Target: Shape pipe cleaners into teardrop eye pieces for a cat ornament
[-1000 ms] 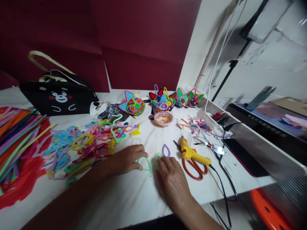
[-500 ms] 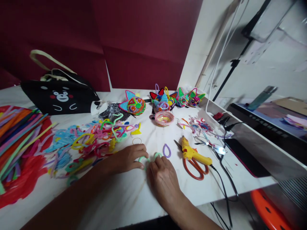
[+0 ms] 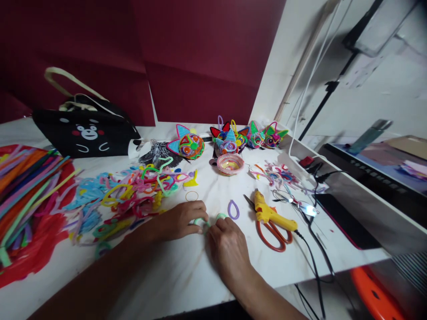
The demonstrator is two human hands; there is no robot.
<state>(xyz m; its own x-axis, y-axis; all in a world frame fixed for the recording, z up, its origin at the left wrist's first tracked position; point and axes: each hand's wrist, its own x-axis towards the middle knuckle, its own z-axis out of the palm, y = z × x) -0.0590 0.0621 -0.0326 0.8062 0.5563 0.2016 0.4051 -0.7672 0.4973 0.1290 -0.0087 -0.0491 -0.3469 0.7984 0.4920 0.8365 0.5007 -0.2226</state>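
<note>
Between my two hands is a light green pipe cleaner (image 3: 221, 216), bent into curves and partly covered by the fingers. My left hand (image 3: 187, 220) pinches its left curve between thumb and fingers. My right hand (image 3: 228, 244) is closed on the right part, knuckles up, low over the table. Just beyond the right knuckles lies a purple pipe cleaner loop (image 3: 229, 208). A thin ring (image 3: 191, 191) rests past the left fingers. To the right, a yellow glue gun (image 3: 271, 215) lies across orange-handled scissors (image 3: 271, 240).
Piled pipe cleaner pieces (image 3: 133, 189) cover the left, beside long strips on red plastic (image 3: 43, 249). Behind stand a pink bowl (image 3: 230, 164), several cat-eared ornaments (image 3: 191, 146) and a black bag (image 3: 88, 142). Glasses (image 3: 306, 207), a dark phone-like slab (image 3: 347, 221) and cables lie right.
The view has shifted slightly, so the things on the table sit a little further right. Both hands stay on the green pipe cleaner with hardly any movement.
</note>
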